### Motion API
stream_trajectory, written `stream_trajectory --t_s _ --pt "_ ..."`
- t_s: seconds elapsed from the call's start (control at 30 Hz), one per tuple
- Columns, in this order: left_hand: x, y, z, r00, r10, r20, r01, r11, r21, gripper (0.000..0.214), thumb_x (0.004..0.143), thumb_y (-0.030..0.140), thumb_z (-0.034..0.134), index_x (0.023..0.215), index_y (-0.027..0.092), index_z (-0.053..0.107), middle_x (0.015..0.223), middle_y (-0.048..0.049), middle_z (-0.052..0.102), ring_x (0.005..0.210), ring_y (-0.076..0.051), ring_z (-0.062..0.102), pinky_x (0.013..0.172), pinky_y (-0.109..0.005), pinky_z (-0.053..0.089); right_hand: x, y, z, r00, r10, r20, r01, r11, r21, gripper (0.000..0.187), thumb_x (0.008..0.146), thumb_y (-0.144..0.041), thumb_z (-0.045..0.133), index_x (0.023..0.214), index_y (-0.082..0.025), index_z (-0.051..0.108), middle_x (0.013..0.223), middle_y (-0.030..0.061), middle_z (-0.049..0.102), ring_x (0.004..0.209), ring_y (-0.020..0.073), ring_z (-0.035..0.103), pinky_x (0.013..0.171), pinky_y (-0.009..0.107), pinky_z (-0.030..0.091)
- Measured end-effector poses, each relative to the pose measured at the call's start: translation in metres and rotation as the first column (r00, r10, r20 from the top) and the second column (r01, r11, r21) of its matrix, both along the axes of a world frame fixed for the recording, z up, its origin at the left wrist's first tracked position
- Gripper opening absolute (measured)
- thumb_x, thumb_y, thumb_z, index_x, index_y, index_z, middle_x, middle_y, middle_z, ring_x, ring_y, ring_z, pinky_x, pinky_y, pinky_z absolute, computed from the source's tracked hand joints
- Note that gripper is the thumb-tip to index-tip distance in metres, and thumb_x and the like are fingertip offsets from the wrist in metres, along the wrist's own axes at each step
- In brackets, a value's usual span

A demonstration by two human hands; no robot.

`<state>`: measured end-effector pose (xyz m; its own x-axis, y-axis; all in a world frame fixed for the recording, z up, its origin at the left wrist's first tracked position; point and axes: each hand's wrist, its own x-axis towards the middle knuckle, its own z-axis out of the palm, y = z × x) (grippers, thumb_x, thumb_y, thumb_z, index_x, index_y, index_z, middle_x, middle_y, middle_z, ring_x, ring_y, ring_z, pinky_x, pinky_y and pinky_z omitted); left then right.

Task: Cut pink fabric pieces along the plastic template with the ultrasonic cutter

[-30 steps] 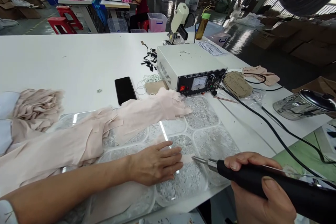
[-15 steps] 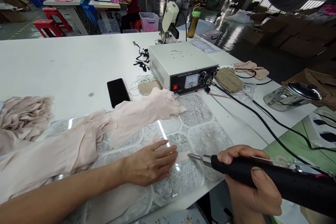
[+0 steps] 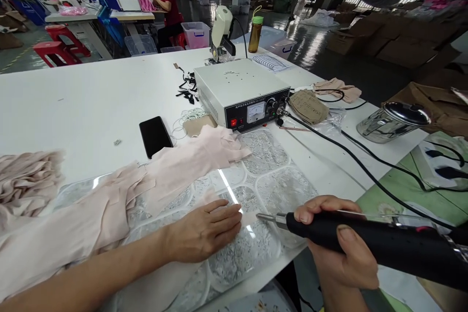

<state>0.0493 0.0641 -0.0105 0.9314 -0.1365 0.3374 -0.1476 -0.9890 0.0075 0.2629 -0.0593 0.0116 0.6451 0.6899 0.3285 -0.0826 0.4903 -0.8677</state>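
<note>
Tool: long black cylindrical handheld tool with a tapered silver metal tip (image 3: 365, 241), right of the left hand, its tip aimed at that hand's fingertips. Probably some heft, rigid; smooth-looking barrel, so could slip if held loosely. Take it round the black barrel, well back from the metal tip.

Work: thin pale-pink cloth piece (image 3: 249, 218), partly under the left hand, a narrow bit showing between fingertips and metal tip. Looks very light, limp, easily creased or dragged; no stiffness to push against. Best held by pressing flat near the edge, fingers clear of the tip. It lies on a clear plastic sheet with rounded-square outlines (image 3: 296, 190), likely slick, so the cloth may slide without pressure.

Left hand (image 3: 204, 231): palm down, fingers extended and nearly together, resting on the cloth, not pinching. How hard it presses, can't tell.

Right hand (image 3: 347, 265): wrapped round the black barrel, thumb on the near side, fingers over the far side; firm-looking grasp. Tip sits right at the cloth; actual contact, can't tell.

Around: loose pale-pink cloth pile (image 3: 199, 153) just beyond the left hand, more draped over the left forearm's far side. Off-white metal control box with black front panel (image 3: 243, 87) farther out, beyond both hands.
</note>
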Motion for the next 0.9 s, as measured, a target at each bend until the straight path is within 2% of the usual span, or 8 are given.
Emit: stream_trajectory --t_s 0.3,0.53,0.67,0.9 --pt "-0.0013 -0.0019 0.001 0.999 0.011 -0.037 -0.009 0.999 0.046 0.027 0.099 0.015 0.042 0.115 0.005 0.061 0.12 -0.0171 0.064 0.123 -0.026 0.053 0.102 -0.042 0.046 -0.0004 -0.0001 -0.0007 0.999 -0.02 -0.037 0.02 1.0 -0.012 0.018 0.075 -0.033 0.059 0.084 -0.018 0.062 0.075 0.003 0.057 0.058 0.0142 0.054 0.053 0.035 0.051" --pt "-0.0045 -0.0006 -0.0011 0.998 -0.006 -0.068 0.011 0.997 0.072 0.034 0.099 0.015 0.036 0.122 0.007 0.059 0.133 -0.0143 0.056 0.13 -0.027 0.045 0.104 -0.042 0.043 -0.0009 0.0011 0.0007 0.999 -0.027 -0.028 0.027 1.0 -0.001 0.017 0.075 -0.032 0.058 0.083 -0.018 0.062 0.073 0.0027 0.058 0.057 0.0141 0.054 0.051 0.034 0.051" --pt "-0.0049 0.0003 -0.0022 0.996 -0.023 -0.087 0.027 0.999 0.036 0.036 0.1 0.016 0.032 0.124 0.006 0.057 0.13 -0.0155 0.059 0.127 -0.028 0.048 0.101 -0.044 0.044 -0.0003 0.0003 0.0006 0.999 -0.016 -0.042 0.016 1.0 -0.005 0.017 0.075 -0.032 0.059 0.083 -0.018 0.063 0.073 0.0028 0.058 0.058 0.014 0.054 0.052 0.034 0.051" --pt "-0.0039 -0.0022 0.0004 0.996 0.028 -0.081 -0.025 0.999 0.034 0.037 0.1 0.015 0.033 0.128 0.004 0.054 0.127 -0.0195 0.059 0.124 -0.026 0.051 0.099 -0.042 0.045 0.0024 -0.0006 -0.0015 1.0 -0.01 -0.014 0.01 1.0 -0.028 0.018 0.076 -0.035 0.059 0.084 -0.019 0.063 0.074 0.0031 0.057 0.056 0.0148 0.054 0.051 0.037 0.052"
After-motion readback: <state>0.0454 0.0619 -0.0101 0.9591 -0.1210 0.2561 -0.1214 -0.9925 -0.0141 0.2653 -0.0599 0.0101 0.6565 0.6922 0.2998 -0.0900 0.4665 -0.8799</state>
